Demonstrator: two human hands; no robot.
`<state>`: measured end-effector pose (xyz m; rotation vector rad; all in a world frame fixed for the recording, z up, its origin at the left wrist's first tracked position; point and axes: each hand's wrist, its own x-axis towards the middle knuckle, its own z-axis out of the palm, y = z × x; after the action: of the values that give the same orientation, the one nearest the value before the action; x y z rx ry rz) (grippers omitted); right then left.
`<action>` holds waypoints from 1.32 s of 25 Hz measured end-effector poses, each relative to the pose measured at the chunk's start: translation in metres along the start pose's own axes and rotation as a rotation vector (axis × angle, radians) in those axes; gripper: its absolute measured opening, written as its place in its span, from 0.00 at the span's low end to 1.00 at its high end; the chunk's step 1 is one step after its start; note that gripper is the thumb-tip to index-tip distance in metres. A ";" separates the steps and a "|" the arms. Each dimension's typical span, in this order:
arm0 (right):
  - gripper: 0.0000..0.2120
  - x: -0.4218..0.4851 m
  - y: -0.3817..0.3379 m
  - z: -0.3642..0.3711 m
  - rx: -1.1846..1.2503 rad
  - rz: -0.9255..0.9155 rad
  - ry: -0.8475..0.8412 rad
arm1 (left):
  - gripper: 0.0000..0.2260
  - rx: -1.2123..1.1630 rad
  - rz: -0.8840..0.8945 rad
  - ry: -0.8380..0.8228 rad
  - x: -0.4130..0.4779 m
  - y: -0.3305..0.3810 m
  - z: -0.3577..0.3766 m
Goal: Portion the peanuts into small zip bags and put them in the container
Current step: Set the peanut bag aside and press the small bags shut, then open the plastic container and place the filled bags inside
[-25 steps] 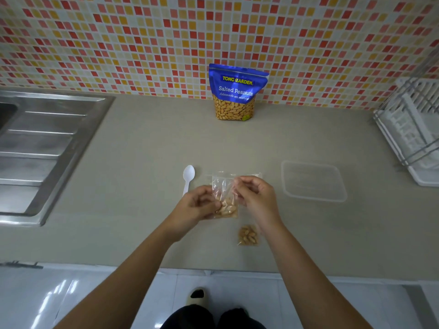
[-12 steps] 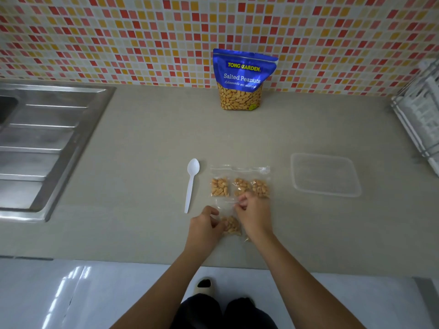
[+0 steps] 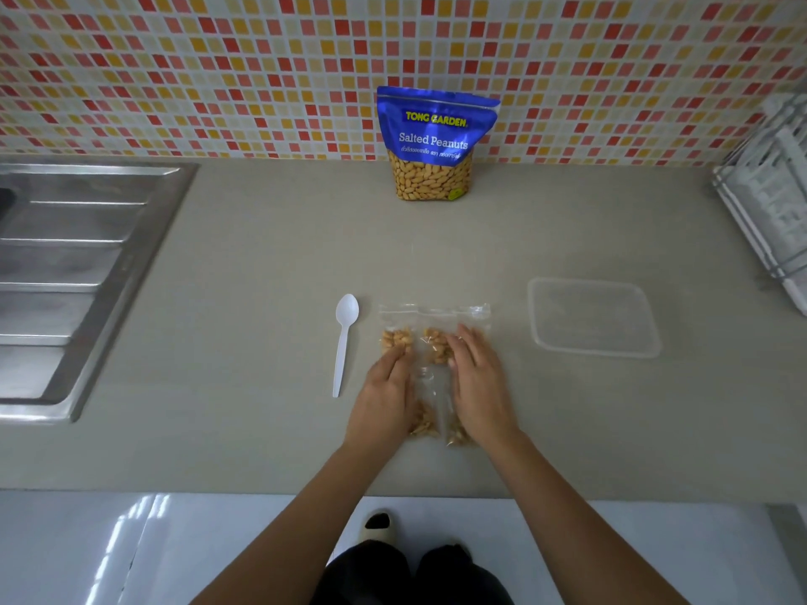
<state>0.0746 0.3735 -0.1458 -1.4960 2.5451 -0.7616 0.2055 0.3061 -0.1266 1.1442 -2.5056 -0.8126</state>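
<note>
While hands [image 3: 430, 397] lie flat, fingers spread, zip bags [image 3: 434, 342] partly hidden.

Left hand [image 3: 386, 397], right hand [image 3: 478, 393]: palms down, fingers flat, side by side.

A grey-beige surface [image 3: 262, 264] fills most of the view. At nine o'clock a steel sink [image 3: 74, 277] is set into it, its ribbed drainboard sloping toward the left edge. A wall of small red, orange, pink and cream mosaic tiles [image 3: 218, 72] runs across twelve o'clock. At three o'clock a white dish rack [image 3: 768, 211] with grey wire bars stands partly out of view. At six o'clock lies glossy white floor [image 3: 196, 548], with one light slipper [image 3: 377, 528] on it.
</note>
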 end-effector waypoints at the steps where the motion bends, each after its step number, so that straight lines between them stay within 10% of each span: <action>1: 0.20 0.000 0.006 0.001 -0.060 0.006 -0.065 | 0.20 0.017 0.030 -0.043 0.009 0.001 0.003; 8: 0.30 -0.003 0.015 0.011 -0.110 0.035 -0.222 | 0.36 0.271 0.123 -0.288 0.029 -0.003 0.024; 17: 0.20 -0.033 0.013 0.014 -0.161 0.041 -0.063 | 0.26 0.304 0.113 -0.264 -0.001 0.001 0.027; 27: 0.19 -0.002 0.056 -0.063 -0.017 0.132 0.358 | 0.22 -0.021 0.079 -0.182 0.043 0.057 0.006; 33: 0.26 0.019 0.150 -0.114 0.041 0.523 0.390 | 0.24 -0.267 -0.107 -0.311 0.099 0.120 0.035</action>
<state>-0.0912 0.4588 -0.1129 -0.6495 2.9686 -1.0809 0.0525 0.3076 -0.0825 1.1396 -2.4816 -1.4038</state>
